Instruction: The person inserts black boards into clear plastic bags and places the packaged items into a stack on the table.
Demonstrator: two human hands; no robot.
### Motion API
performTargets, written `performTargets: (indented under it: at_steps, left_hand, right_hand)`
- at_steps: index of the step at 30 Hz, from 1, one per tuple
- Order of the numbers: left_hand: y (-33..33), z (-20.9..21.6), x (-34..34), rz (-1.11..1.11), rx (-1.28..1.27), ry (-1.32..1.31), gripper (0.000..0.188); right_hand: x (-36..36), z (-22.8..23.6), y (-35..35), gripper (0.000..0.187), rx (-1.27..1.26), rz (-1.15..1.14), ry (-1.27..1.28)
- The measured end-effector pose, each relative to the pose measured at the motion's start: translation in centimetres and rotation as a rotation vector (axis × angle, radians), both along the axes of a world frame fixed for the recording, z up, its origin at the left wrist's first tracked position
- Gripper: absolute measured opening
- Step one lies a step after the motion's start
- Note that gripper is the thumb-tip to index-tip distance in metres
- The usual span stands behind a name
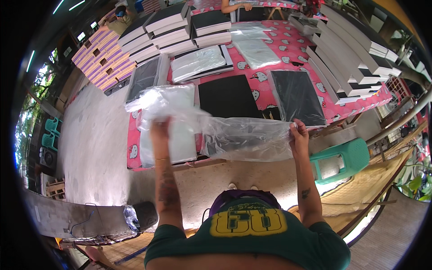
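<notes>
A clear plastic bag [247, 137] stretches in front of me along the table's near edge. My right hand [299, 133] pinches its right end between thumb and fingers. My left hand [160, 128] is smeared by motion at the bag's other end, over a pile of clear plastic bags [180, 144]; its fingers do not show clearly. Beyond the stretched bag lies a flat black board [229, 96]. To its right is a black board in a clear bag [298, 94]. More folded plastic bags [198, 63] rest on a black-and-white stack farther back.
Stacks of thick black-topped white slabs [168, 27] line the far left, with more stacks [346, 58] at right. Pink patterned cloth [290, 49] covers the table. A green plastic stool [355, 157] stands close at right. Another person's hand [245, 6] and a person [123, 20] are beyond.
</notes>
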State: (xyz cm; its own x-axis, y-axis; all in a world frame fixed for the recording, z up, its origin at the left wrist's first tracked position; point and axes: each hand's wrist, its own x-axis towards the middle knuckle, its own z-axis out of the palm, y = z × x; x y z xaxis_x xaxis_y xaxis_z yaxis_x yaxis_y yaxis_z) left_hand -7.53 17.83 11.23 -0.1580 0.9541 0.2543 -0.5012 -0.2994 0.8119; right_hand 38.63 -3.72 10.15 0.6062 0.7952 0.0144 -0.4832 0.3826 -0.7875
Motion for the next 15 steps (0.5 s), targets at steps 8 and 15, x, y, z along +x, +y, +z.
performTargets:
  at_steps: [8,15]
  left_hand:
    - [-1.2,5.5,-0.4,0.448,0.059,1.946,0.035]
    - [-14.9,11.0,21.9,-0.276,0.140,0.885,0.021]
  right_hand:
    - [1.9,-5.0,-4.2,0.033,-0.221,0.283,0.322]
    - [-6.3,5.6,-1.5,0.030,-0.135,0.611,0.249]
